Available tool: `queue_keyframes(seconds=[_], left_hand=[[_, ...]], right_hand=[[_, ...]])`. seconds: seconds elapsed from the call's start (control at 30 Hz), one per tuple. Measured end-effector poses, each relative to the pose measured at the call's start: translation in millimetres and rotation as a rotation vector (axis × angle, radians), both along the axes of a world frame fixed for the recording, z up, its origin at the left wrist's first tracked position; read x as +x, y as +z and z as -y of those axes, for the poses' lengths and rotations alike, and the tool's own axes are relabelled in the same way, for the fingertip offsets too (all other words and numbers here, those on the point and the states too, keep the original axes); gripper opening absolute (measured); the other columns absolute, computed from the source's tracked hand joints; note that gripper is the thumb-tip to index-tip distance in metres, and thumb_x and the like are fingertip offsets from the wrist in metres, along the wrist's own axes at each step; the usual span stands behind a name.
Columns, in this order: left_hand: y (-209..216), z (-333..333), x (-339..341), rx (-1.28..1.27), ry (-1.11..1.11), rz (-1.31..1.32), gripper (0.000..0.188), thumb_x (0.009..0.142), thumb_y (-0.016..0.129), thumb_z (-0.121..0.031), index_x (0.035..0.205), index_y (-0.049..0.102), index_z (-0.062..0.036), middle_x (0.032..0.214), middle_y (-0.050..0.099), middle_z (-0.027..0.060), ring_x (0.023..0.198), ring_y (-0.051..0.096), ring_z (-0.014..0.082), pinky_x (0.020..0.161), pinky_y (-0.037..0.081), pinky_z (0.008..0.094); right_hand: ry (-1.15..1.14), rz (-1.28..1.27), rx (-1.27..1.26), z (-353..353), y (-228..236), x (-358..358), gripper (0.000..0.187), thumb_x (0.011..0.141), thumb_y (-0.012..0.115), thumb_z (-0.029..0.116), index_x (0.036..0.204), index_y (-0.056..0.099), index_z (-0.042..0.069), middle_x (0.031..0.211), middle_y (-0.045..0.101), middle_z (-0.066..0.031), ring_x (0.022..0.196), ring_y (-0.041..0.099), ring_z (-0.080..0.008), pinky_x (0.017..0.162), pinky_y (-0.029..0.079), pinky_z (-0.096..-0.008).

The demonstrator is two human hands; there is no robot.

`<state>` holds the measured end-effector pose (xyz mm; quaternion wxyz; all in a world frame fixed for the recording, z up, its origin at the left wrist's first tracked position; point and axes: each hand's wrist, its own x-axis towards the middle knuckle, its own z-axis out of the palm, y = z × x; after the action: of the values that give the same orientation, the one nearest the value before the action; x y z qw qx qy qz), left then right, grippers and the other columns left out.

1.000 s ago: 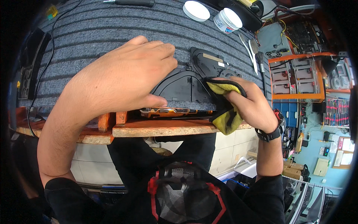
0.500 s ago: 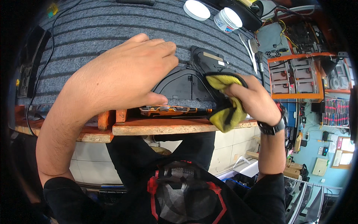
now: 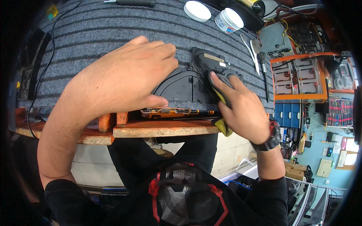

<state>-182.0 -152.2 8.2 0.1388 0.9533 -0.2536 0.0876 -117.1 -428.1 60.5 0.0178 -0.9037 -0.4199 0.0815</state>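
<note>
A black moulded plastic panel (image 3: 180,87) with curved ridges lies near the table's front edge. My left hand (image 3: 139,71) lies over its left part, fingers bent on the far side and thumb by the near edge, holding it; the fingertips are partly hidden. In my right hand (image 3: 245,107) is a yellow and black cloth (image 3: 225,127), pressed by the fingers onto the right part of the panel. Most of the cloth is under the hand, and a yellow corner hangs over the table edge. A pale strip and a small white label show on the panel's far right part.
Beyond the panel, a white tub (image 3: 229,20) stands beside its round white lid (image 3: 197,11). Several brushes (image 3: 260,56) lie at the right. A dark cable (image 3: 52,45) runs down the left. Under the grey ribbed mat (image 3: 90,37) is an orange wooden edge (image 3: 169,131).
My right hand has swung down onto the panel, now pressing the cloth flat; before, the cloth was bunched and more of its yellow side showed. The left hand has hardly moved.
</note>
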Motion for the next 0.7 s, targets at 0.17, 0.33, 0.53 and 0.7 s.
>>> queue_keyframes(seconds=[0.17,0.33,0.53,0.7], left_hand=[[4,-1,0,-0.015,-0.001,-0.027,0.071,0.073,0.086,-0.039,0.128,0.065,0.0006,0.122,0.062,0.0117,0.117,0.059,0.0276,0.107,0.043,0.0396],[1,-1,1,-0.030,-0.035,0.005,0.069,0.073,0.087,-0.037,0.127,0.065,0.0006,0.122,0.062,0.0114,0.117,0.059,0.0282,0.107,0.043,0.0399],[-1,-1,0,-0.046,-0.012,0.017,0.069,0.073,0.087,-0.035,0.127,0.065,0.0009,0.121,0.062,0.0122,0.118,0.059,0.0288,0.107,0.043,0.0403],[0,-1,0,-0.013,0.002,0.001,0.069,0.073,0.087,-0.034,0.128,0.065,0.0008,0.124,0.061,0.0123,0.118,0.058,0.0289,0.107,0.043,0.0407]], right_hand=[[0.060,0.255,0.000,-28,-19,17,0.066,0.086,0.069,0.010,0.149,0.053,0.014,0.107,0.058,-0.0199,0.081,0.066,-0.0416,0.071,0.056,-0.0483],[-0.007,0.136,-0.109,-15,-10,1,0.061,0.088,0.069,0.013,0.147,0.055,0.015,0.111,0.058,-0.0201,0.082,0.067,-0.0414,0.072,0.056,-0.0485],[0.028,0.271,-0.036,-35,-22,18,0.058,0.086,0.069,0.016,0.143,0.058,0.008,0.105,0.060,-0.0206,0.078,0.069,-0.0392,0.069,0.058,-0.0472],[0.021,0.263,-0.008,-44,-24,28,0.056,0.090,0.066,0.014,0.146,0.058,0.018,0.102,0.058,-0.0195,0.079,0.068,-0.0411,0.068,0.057,-0.0491]])
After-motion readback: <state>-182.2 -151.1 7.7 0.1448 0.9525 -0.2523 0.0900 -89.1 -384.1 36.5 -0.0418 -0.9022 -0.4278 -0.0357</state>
